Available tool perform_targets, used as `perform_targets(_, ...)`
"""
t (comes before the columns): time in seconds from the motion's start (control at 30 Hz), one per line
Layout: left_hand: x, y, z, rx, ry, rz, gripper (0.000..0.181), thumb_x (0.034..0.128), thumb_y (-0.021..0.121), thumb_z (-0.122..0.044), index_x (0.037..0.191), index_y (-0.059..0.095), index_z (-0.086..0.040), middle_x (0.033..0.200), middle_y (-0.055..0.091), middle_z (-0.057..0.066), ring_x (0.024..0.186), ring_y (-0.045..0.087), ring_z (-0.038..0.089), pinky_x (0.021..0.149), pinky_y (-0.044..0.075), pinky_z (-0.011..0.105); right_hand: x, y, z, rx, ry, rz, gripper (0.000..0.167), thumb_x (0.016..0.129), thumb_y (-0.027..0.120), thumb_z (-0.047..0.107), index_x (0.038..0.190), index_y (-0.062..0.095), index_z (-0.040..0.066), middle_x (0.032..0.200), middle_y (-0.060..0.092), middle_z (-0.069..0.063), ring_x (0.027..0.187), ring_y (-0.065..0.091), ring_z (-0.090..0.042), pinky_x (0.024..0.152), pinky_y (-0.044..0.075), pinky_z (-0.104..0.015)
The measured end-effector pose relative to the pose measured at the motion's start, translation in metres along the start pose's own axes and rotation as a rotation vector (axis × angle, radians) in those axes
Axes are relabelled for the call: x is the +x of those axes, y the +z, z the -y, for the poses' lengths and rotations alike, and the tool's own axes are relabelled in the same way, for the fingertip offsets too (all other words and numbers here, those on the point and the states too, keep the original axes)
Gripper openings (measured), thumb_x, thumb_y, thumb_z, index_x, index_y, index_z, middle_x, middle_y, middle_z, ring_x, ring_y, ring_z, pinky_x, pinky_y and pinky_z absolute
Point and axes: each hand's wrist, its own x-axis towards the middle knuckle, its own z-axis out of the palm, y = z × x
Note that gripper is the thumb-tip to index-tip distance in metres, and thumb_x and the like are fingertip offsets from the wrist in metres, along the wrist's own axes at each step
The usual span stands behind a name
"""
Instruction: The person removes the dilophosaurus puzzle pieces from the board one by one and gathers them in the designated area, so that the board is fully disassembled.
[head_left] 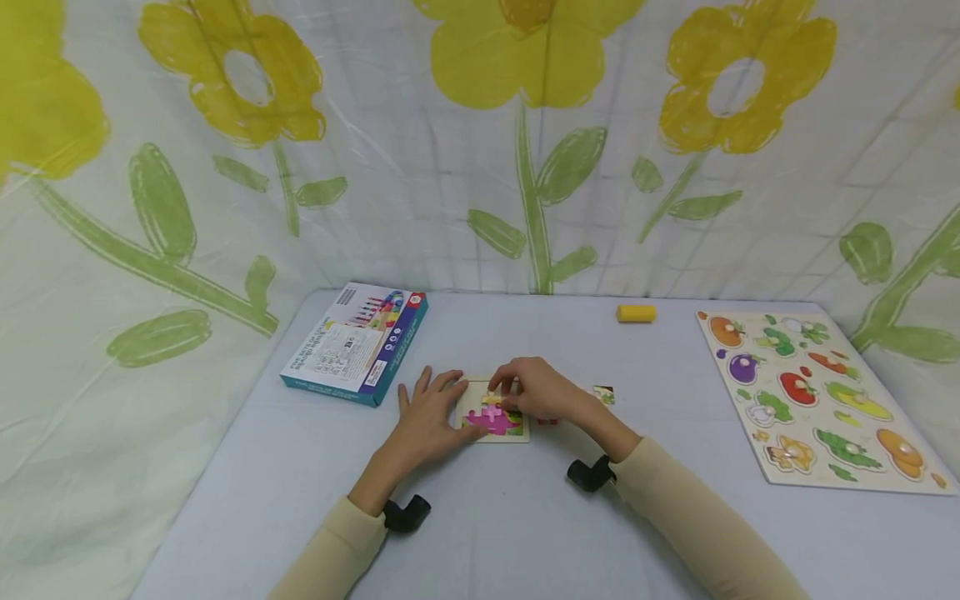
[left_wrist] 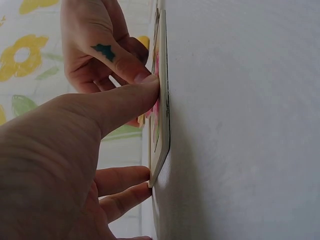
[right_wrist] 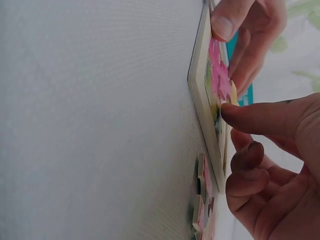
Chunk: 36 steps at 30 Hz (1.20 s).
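A small square wooden jigsaw board [head_left: 504, 440] lies on the table, with pink pieces [head_left: 495, 424] in its lower part and a yellow piece [head_left: 491, 399] above them. My left hand [head_left: 426, 421] rests at its left side. The left thumb [left_wrist: 132, 102] presses on the pieces by the near edge, while fairly straight fingers touch the board's side. Over the right part of the board, my right hand [head_left: 542, 390] pinches a puzzle piece [right_wrist: 218, 119] low at the board's surface. Its thumb shows against the piece; the fingers partly hide it.
Loose red puzzle pieces [head_left: 548, 422] lie right of the board, partly under the right hand. Another loose piece [head_left: 603, 394] is farther right. A boxed game [head_left: 352, 342] lies at back left, a yellow cylinder [head_left: 636, 314] at the back, a vegetable peg board [head_left: 817, 400] on the right.
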Motion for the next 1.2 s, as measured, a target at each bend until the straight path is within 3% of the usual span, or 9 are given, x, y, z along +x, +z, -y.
perform_targets(0.37, 0.000, 0.000, 0.002, -0.010, 0.000, -0.005, 0.082, 0.0842, 0.083, -0.052, 0.152, 0.059, -0.012, 0.166, 0.047, 0.009, 0.163, 0.018, 0.051, 0.119, 0.005, 0.088, -0.002, 0.000, 0.002, 0.043, -0.007, -0.034, 0.015, 0.100, 0.073, 0.013, 0.114, 0.076, 0.014, 0.099, 0.080, -0.002, 0.071, 0.064, -0.005, 0.064, 0.053, -0.023)
perform_targets(0.93, 0.000, 0.000, 0.002, -0.027, 0.006, -0.004, 0.082, 0.0852, 0.082, -0.052, 0.151, 0.059, -0.010, 0.166, 0.047, 0.010, 0.163, 0.017, 0.052, 0.118, 0.004, 0.089, -0.003, 0.005, -0.003, 0.079, 0.026, -0.070, 0.011, 0.100, 0.072, 0.013, 0.111, 0.075, 0.014, 0.100, 0.080, -0.003, 0.085, 0.071, -0.008, 0.077, 0.058, -0.029)
perform_targets(1.2, 0.000, 0.000, 0.002, -0.028, 0.014, -0.002, 0.082, 0.0858, 0.082, -0.053, 0.152, 0.058, -0.009, 0.166, 0.046, 0.010, 0.163, 0.017, 0.052, 0.118, 0.004, 0.089, -0.018, -0.010, -0.011, 0.113, 0.071, -0.074, 0.012, 0.100, 0.072, 0.013, 0.111, 0.075, 0.016, 0.101, 0.081, -0.001, 0.087, 0.071, -0.010, 0.078, 0.057, -0.030)
